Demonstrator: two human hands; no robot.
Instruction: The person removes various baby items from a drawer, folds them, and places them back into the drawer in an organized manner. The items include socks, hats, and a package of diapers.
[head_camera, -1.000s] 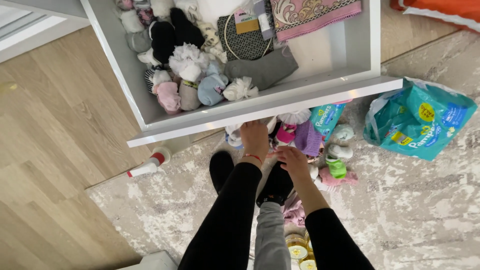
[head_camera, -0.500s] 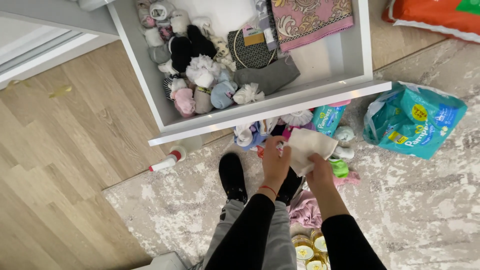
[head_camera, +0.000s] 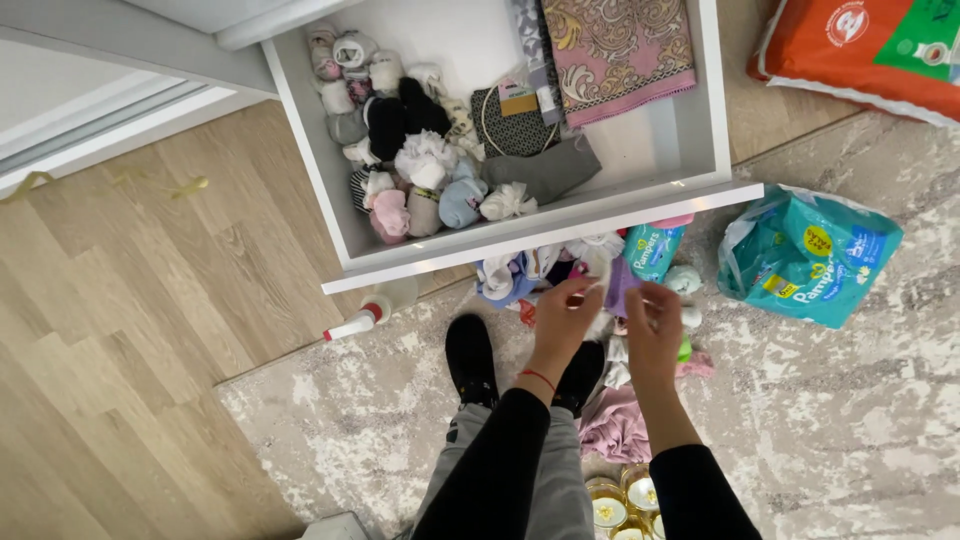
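Note:
My left hand (head_camera: 563, 318) and my right hand (head_camera: 655, 322) are raised side by side over a pile of small socks (head_camera: 540, 268) on the carpet. Both pinch a small white cloth (head_camera: 612, 358), which hangs bunched and blurred between and below them. Just beyond the hands, an open white drawer (head_camera: 540, 236) holds rows of rolled socks (head_camera: 415, 170), a grey folded piece (head_camera: 545, 168) and a pink patterned cloth (head_camera: 615, 45). My feet in black socks (head_camera: 470, 355) stand under the hands.
A teal diaper pack (head_camera: 810, 255) lies on the carpet at right, with a smaller teal pack (head_camera: 650, 250) by the pile. An orange pack (head_camera: 860, 50) is at top right. A white spray bottle (head_camera: 365, 315) lies under the drawer. Pink cloth (head_camera: 612, 425) and gold-lidded jars (head_camera: 610, 505) sit near my legs.
Both hands rose from the sock pile with the white cloth. Half a second ago it was spread wide; now it is bunched narrow between the hands.

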